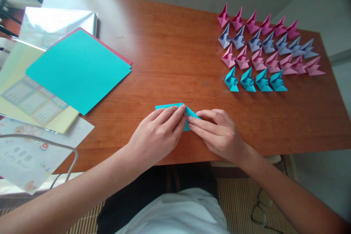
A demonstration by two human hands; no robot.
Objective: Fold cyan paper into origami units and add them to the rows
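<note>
On table (175, 62) near its front edge, turquoise paper (191, 112) directly under fingertips, long axis roughly left to right. Left hand (161, 128) nearer its middle, fingers bunched, holding it; right hand (219, 131) holds right end, fingers narrow, curled. Wrists low, backs of hands up, forearms converging.

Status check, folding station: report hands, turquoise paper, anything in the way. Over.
Left hand and right hand both on turquoise paper. Paper folded, partly covered. Nothing seen in the way; turquoise figures and paper stack sit apart.
</note>
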